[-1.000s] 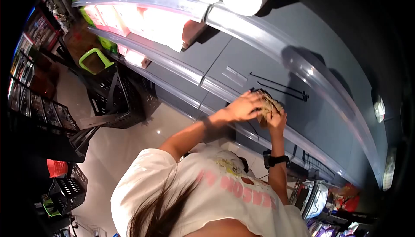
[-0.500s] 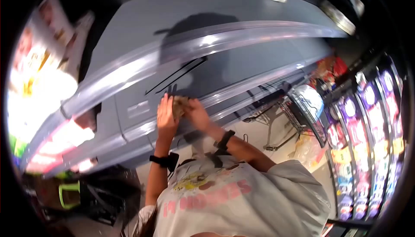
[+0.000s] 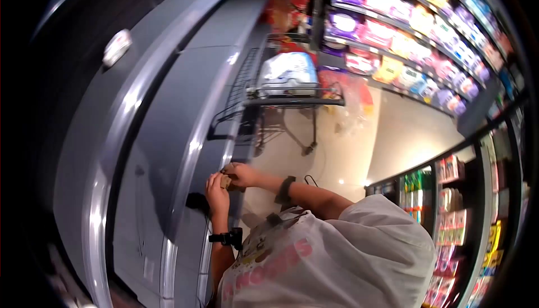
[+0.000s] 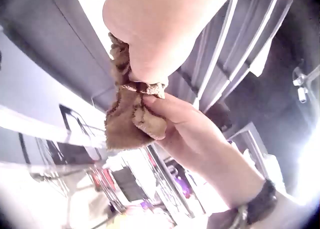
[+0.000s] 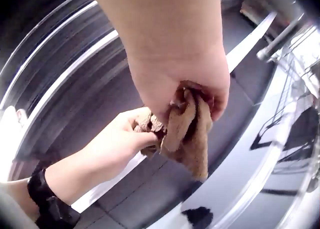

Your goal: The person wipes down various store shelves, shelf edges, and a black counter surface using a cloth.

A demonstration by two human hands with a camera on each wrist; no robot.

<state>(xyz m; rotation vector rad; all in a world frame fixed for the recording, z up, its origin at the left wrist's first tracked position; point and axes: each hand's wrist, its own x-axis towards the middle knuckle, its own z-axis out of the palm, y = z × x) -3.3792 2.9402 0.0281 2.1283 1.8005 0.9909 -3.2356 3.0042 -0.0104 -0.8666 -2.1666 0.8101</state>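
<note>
A brown cloth (image 3: 225, 181) is bunched between both hands, in front of the grey shelves. My left hand (image 3: 218, 194) grips one side of it; the right wrist view shows the left thumb and fingers (image 5: 131, 131) pinching a crumpled part. My right hand (image 3: 243, 175) holds the other side, its fingers curled round the folds in the right wrist view, where a loose flap of the cloth (image 5: 192, 151) hangs below. In the left wrist view, the left hand (image 4: 155, 34) hides its own fingertips, and the right thumb presses on the cloth (image 4: 127, 124).
Grey shelves with clear front rails (image 3: 191, 151) run along the left. Beyond the hands stands a shopping cart (image 3: 295, 101) holding a white package (image 3: 290, 72). Stocked shelves (image 3: 387, 27) fill the back right, and another rack (image 3: 449, 229) stands at the right.
The head view has swung to the right, bringing the cart and stocked shelves nearer its middle. Both hands still hold the cloth, which shows less between them.
</note>
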